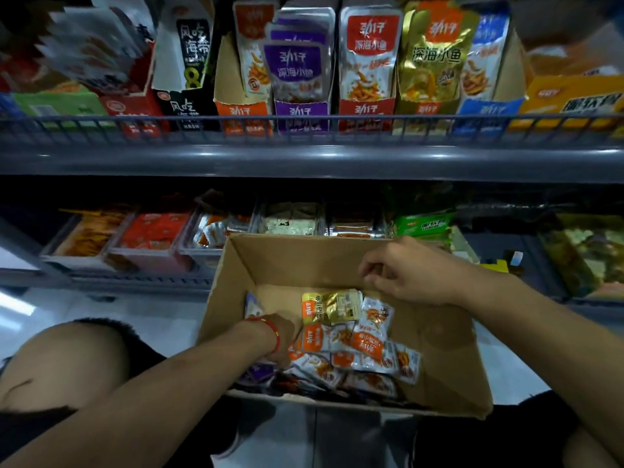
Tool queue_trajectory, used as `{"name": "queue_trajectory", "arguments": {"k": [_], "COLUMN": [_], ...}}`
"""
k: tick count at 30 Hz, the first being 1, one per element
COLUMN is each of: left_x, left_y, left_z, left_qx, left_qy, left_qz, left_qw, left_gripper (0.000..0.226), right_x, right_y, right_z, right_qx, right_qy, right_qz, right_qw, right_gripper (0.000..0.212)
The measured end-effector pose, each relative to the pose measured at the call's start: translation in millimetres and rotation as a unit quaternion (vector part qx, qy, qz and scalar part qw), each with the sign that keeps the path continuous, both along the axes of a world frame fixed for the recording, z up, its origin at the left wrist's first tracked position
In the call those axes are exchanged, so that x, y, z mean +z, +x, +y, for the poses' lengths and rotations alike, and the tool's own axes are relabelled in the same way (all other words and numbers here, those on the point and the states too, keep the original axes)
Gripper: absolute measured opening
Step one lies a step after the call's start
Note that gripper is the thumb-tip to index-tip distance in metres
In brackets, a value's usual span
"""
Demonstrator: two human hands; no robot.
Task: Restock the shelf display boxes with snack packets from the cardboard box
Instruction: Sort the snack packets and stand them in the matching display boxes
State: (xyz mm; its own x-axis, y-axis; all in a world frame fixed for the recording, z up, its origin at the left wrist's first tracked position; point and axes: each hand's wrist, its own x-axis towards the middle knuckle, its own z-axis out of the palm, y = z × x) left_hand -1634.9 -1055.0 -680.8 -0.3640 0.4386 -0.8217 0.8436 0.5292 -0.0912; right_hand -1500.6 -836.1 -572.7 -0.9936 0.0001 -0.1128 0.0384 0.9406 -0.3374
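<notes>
In the lap of the crouching person, between the knees, sits an open cardboard box (449, 349) with a loose heap of small snack packets (351, 349) filling its near left part; the far right floor of the box is bare. The left hand (282, 339), a red string bracelet (270, 327) at its wrist, reaches down into the heap at the box's left side; its fingers are buried among the packets, so whether they grip one cannot be told. Most packets there are silver with orange panels, a purple packet (258, 371) lies at the near left edge by the left wrist, and a gold packet (332, 305) lies on top toward the middle. The right hand (408, 271) hovers above the box's far right side, fingers curled loosely downward, holding nothing visible. Beyond the box, a lower shelf carries clear trays (152, 238) of dim, blurred snacks. Higher and farther, behind a grey wire shelf rail (304, 125), stand the display boxes: orange display box (241, 113), purple display box (302, 111), red display box (366, 109), gold display box (427, 108) and blue display box (486, 109), each with upright packets in it.
</notes>
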Motion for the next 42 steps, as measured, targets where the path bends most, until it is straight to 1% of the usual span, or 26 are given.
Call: {"name": "queue_trajectory", "arguments": {"k": [4, 6, 8, 9, 10, 12, 13, 14, 15, 16, 17, 19, 20, 22, 24, 25, 26, 27, 29, 30, 32, 34, 36, 38, 40, 42], "left_x": [9, 13, -6, -19, -20, 19, 49, 73, 96, 98, 109, 116, 119, 125, 124, 122, 124, 126, 133, 137, 144, 151, 155, 161, 169, 177], "left_y": [6, 0, -22, -37, -44, -33, -20, -11, -1, 0, 6, 11, 13, 14, 10, 9, 10, 10, 12, 11, 6, 2, -2, -7, -14, -23], "left_z": [7, 10, 10, 9, 8, 15, 20, 24, 26, 24, 25, 23, 23, 23, 23, 23, 23, 23, 23, 22, 21, 20, 21, 22, 22, 22], "left_qx": [0.035, 0.075, 0.121, 0.148, 0.207, 0.229, 0.226, 0.215, 0.202, 0.180, 0.158, 0.126, 0.103, 0.106, 0.169, 0.205, 0.252, 0.325, 0.470, 0.509, 0.533, 0.538, 0.548, 0.549, 0.538, 0.510], "left_qy": [0.013, 0.035, 0.107, 0.153, 0.204, 0.321, 0.374, 0.441, 0.491, 0.544, 0.568, 0.604, 0.615, 0.633, 0.652, 0.649, 0.640, 0.621, 0.570, 0.553, 0.543, 0.540, 0.537, 0.548, 0.583, 0.653], "left_qz": [-0.008, -0.023, -0.013, -0.002, -0.001, -0.046, -0.068, -0.072, -0.084, -0.090, -0.093, -0.106, -0.118, -0.134, -0.107, -0.088, -0.094, -0.154, -0.324, -0.379, -0.435, -0.478, -0.496, -0.496, -0.474, -0.396], "left_qw": [0.999, 0.996, 0.987, 0.977, 0.957, 0.918, 0.897, 0.868, 0.843, 0.815, 0.802, 0.780, 0.772, 0.755, 0.732, 0.727, 0.720, 0.696, 0.591, 0.540, 0.482, 0.438, 0.407, 0.390, 0.383, 0.397], "left_gripper": [0.058, 0.046, 0.032, 0.037, 0.038, 0.009, 0.004, 0.011, 0.015, 0.016, 0.015, 0.013, 0.012, 0.015, 0.027, 0.034, 0.041, 0.044, 0.040, 0.034, 0.027, 0.027, 0.029, 0.028, 0.027, 0.022], "right_x": [2, 3, 3, 2, 2, -2, -3, -3, -2, 1, 6, 15, 18, 22, 26, 29, 32, 35, 41, 42, 46, 51, 58, 70, 86, 109], "right_y": [2, 4, 5, 5, 4, 3, 2, 2, 2, 4, 6, 7, 6, 3, 1, 2, 3, 4, 6, 6, 5, 3, 0, -7, -17, -27], "right_z": [1, 0, -1, -1, -2, -2, -2, -2, -3, -5, -6, -10, -13, -16, -17, -18, -19, -19, -23, -24, -25, -26, -26, -27, -29, -33], "right_qx": [0.000, -0.003, -0.008, -0.014, -0.024, -0.067, -0.112, -0.177, -0.245, -0.303, -0.339, -0.377, -0.387, -0.399, -0.389, -0.378, -0.363, -0.352, -0.342, -0.344, -0.348, -0.346, -0.347, -0.345, -0.338, -0.327], "right_qy": [-0.002, -0.003, -0.011, -0.020, -0.032, -0.050, -0.076, -0.131, -0.217, -0.312, -0.395, -0.518, -0.559, -0.591, -0.586, -0.581, -0.578, -0.576, -0.577, -0.583, -0.601, -0.624, -0.639, -0.633, -0.587, -0.518], "right_qz": [-0.013, -0.016, -0.024, -0.033, -0.047, -0.079, -0.099, -0.128, -0.163, -0.190, -0.198, -0.154, -0.110, -0.020, 0.036, 0.054, 0.071, 0.087, 0.109, 0.115, 0.115, 0.109, 0.115, 0.134, 0.174, 0.239], "right_qw": [1.000, 1.000, 1.000, 0.999, 0.998, 0.993, 0.986, 0.967, 0.931, 0.880, 0.830, 0.752, 0.726, 0.701, 0.710, 0.719, 0.727, 0.733, 0.734, 0.727, 0.711, 0.693, 0.677, 0.680, 0.715, 0.753], "right_gripper": [0.021, 0.021, 0.020, 0.019, 0.019, 0.023, 0.031, 0.042, 0.052, 0.058, 0.058, 0.047, 0.039, 0.025, 0.024, 0.023, 0.023, 0.023, 0.023, 0.023, 0.023, 0.025, 0.026, 0.027, 0.025, 0.020]}}
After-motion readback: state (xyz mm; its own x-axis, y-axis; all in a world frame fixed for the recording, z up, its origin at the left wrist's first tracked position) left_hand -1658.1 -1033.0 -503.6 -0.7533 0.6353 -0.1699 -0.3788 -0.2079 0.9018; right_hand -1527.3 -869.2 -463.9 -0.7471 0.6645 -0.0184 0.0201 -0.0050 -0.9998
